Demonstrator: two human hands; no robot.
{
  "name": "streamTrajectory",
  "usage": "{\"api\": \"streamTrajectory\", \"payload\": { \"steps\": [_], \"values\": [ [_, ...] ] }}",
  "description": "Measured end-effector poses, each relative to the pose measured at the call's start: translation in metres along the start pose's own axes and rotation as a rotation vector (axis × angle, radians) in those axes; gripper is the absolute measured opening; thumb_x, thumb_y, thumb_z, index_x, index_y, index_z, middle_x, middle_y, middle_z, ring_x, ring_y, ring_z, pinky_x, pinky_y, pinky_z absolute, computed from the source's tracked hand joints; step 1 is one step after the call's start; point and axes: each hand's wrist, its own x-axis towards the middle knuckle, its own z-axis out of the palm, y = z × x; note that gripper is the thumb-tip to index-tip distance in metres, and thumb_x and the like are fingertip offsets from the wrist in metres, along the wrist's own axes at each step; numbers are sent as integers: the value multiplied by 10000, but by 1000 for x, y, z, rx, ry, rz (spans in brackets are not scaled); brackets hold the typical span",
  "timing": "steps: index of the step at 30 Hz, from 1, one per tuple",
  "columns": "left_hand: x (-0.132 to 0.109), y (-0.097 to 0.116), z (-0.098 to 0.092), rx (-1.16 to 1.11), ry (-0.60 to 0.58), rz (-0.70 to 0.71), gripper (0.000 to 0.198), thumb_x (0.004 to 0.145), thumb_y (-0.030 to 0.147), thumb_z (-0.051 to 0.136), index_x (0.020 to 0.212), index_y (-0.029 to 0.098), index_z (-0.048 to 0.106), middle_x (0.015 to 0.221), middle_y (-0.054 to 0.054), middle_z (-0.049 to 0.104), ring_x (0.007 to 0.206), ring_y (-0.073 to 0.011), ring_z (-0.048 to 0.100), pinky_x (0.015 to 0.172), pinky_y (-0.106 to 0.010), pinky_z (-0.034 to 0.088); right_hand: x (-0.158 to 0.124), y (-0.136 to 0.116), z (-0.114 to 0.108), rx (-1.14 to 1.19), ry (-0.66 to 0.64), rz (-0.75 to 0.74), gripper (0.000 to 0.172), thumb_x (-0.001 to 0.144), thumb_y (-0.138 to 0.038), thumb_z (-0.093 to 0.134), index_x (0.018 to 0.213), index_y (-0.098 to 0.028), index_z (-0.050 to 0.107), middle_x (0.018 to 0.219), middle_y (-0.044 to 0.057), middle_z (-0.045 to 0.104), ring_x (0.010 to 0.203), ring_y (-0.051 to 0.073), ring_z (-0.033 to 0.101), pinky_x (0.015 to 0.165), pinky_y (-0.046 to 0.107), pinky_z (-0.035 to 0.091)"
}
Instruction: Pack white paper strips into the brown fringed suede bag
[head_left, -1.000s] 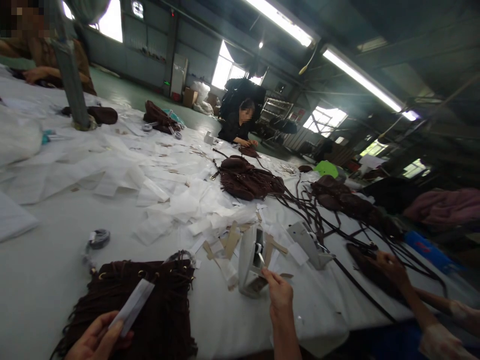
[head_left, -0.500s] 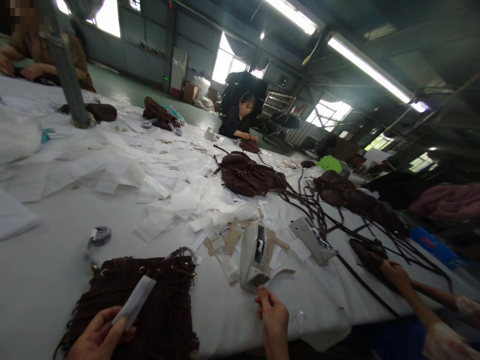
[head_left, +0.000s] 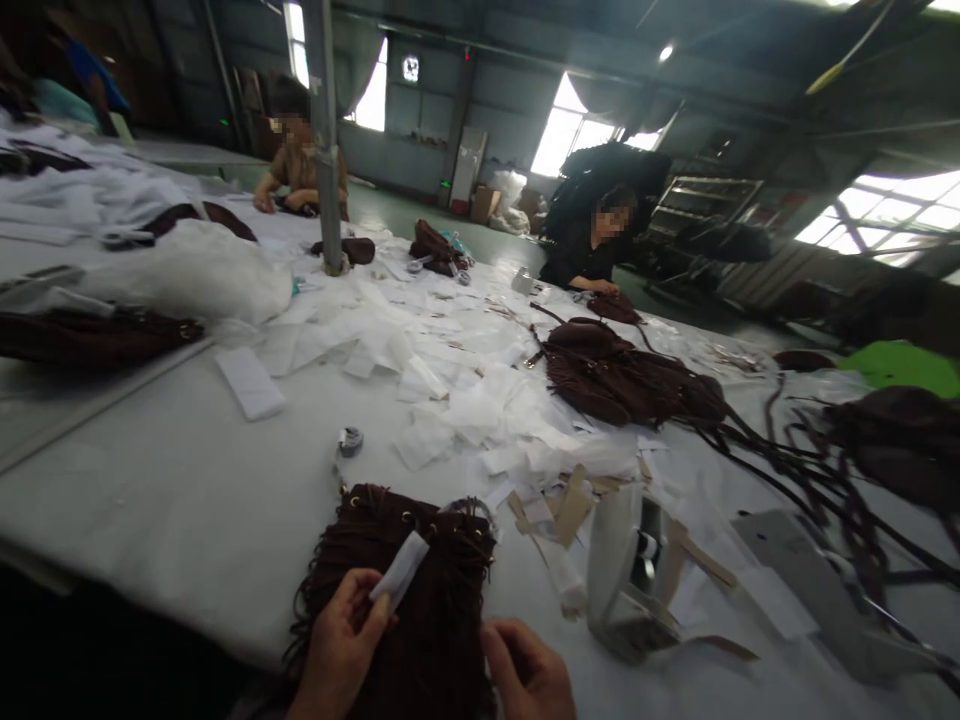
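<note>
A dark brown fringed bag [head_left: 442, 600] with gold eyelets lies flat at the table's near edge. Over it, my left hand [head_left: 349, 625] pinches a folded white paper strip [head_left: 401, 572] between thumb and fingers. My right hand [head_left: 525, 668] is at the bag's right edge, its thumb and fingers pressed together; whatever they hold is too small to make out. A wrapped ring on a short chain [head_left: 349, 441] lies beyond the bag's upper left corner. To the right stands a grey tape dispenser [head_left: 630, 580].
A second dispenser [head_left: 810, 590] is farther right. Brown bags with long straps [head_left: 630, 375] lie beyond. White paper sheets [head_left: 480, 400] and beige strips cover the middle. A metal post [head_left: 326, 140] rises from the table; two people sit across it.
The view has swung left, so the bag and dispensers appear farther right. My right hand has moved from the dispenser's front to the bag's right edge. My left hand still holds the paper strip.
</note>
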Motion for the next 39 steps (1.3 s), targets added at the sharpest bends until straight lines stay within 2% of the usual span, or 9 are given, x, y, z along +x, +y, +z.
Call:
{"api": "streamTrajectory", "payload": {
  "steps": [3, 5, 10, 15, 19, 26, 33, 35, 39],
  "values": [
    [-3, 3, -1, 61, -33, 58, 310, 756, 473, 661, 885, 205, 573, 762, -17, 695, 729, -207, 679, 684, -274, 558, 10, -37, 42, -21, -272, -93, 335, 833, -480, 584, 745, -179, 702, 685, 13, 667, 651, 155, 572, 607, 226, 427],
    [-3, 5, -3, 102, -39, 88, 303, 754, 476, 663, 877, 209, 588, 773, -31, 705, 760, -224, 683, 674, -267, 548, 17, -51, 61, -52, -361, -125, 316, 856, -440, 563, 776, -177, 719, 716, 23, 696, 684, 167, 598, 636, 234, 429],
    [-2, 5, -4, 161, -59, 136, 279, 778, 474, 636, 852, 207, 599, 790, -45, 709, 758, -222, 683, 703, -267, 540, 34, -50, 85, -195, -292, -49, 361, 831, -419, 565, 653, -142, 713, 620, 32, 678, 613, 159, 585, 582, 237, 391],
    [-3, -1, -3, 169, -5, 176, 258, 775, 402, 647, 943, 222, 569, 757, -31, 716, 730, -224, 693, 686, -274, 545, 40, -44, 90, -288, -230, 36, 392, 777, -428, 602, 530, -130, 669, 493, -5, 556, 509, 107, 469, 496, 222, 308],
    [-1, 1, -3, 236, -6, 211, 291, 782, 352, 639, 1044, 225, 624, 920, -57, 745, 870, -233, 698, 806, -276, 530, 40, -41, 88, -271, -225, 56, 415, 776, -455, 597, 552, -116, 682, 494, -2, 550, 504, 97, 453, 474, 209, 299],
    [3, 8, -4, 218, -37, 96, 279, 765, 395, 639, 972, 215, 689, 843, -48, 758, 851, -257, 703, 690, -257, 554, 35, -33, 81, 93, -375, 231, 431, 725, -519, 654, 822, -107, 736, 488, -26, 538, 393, 69, 410, 377, 184, 283],
    [5, 3, -4, 184, -9, 83, 260, 730, 385, 657, 930, 222, 688, 855, -52, 759, 838, -261, 705, 686, -259, 559, 25, -37, 87, 138, -226, 228, 451, 675, -537, 691, 805, -105, 710, 514, -1, 584, 409, 90, 477, 371, 193, 344],
    [6, 2, -4, 171, -26, 78, 275, 735, 391, 649, 940, 211, 680, 806, -51, 751, 816, -259, 703, 669, -261, 557, 24, -37, 88, 147, -185, 233, 461, 679, -510, 694, 897, -104, 675, 501, -11, 582, 395, 92, 470, 369, 197, 355],
    [7, 4, -3, 96, -26, 51, 316, 725, 421, 653, 940, 189, 658, 759, -46, 725, 749, -240, 688, 625, -262, 541, 24, -39, 89, 192, -113, 257, 676, 663, -422, 712, 1207, -117, 449, 478, -53, 590, 352, 91, 435, 346, 192, 357]
  ]
}}
